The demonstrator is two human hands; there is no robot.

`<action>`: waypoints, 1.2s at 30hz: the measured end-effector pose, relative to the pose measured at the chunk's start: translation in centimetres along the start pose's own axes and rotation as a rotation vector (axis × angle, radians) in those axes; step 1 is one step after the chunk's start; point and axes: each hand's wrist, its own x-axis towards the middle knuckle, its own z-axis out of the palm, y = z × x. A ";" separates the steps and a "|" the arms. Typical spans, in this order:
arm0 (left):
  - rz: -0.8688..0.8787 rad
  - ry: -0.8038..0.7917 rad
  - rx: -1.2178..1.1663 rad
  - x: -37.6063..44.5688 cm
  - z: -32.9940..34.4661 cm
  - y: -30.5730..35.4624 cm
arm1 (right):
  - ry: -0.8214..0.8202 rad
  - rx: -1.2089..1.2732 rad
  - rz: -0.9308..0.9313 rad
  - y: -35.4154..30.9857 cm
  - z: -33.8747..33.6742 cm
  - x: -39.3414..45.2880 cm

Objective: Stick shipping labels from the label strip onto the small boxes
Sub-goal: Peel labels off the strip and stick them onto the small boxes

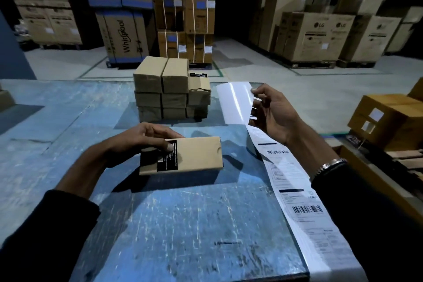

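A small brown box [196,154] with a black printed patch lies flat on the blue table [183,224]. My left hand [142,138] grips its left end, thumb on the black patch. My right hand [272,112] is raised to the right and pinches the top edge of the label strip [295,199]. The strip's glossy upper part [235,103] stands up and faces me blank, while the printed labels with barcodes trail down along the table's right side. A stack of small brown boxes [171,91] stands behind, three layers high.
Brown cartons [386,119] with white labels sit low at the right, past the table edge. Large appliance cartons [320,34] on pallets fill the warehouse floor behind. A dark blue wall [11,52] rises at the far left.
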 end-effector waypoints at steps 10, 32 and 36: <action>-0.057 0.046 0.074 0.5 0.7 -0.9 | -0.065 -0.062 -0.151 0.5 0.8 -2.1; 0.130 0.499 -0.345 0.0 3.8 3.5 | -0.406 -0.824 -0.595 1.7 4.3 -6.1; 0.198 0.508 -0.392 -0.2 3.7 3.7 | -0.329 -0.935 -0.601 1.6 4.4 -6.2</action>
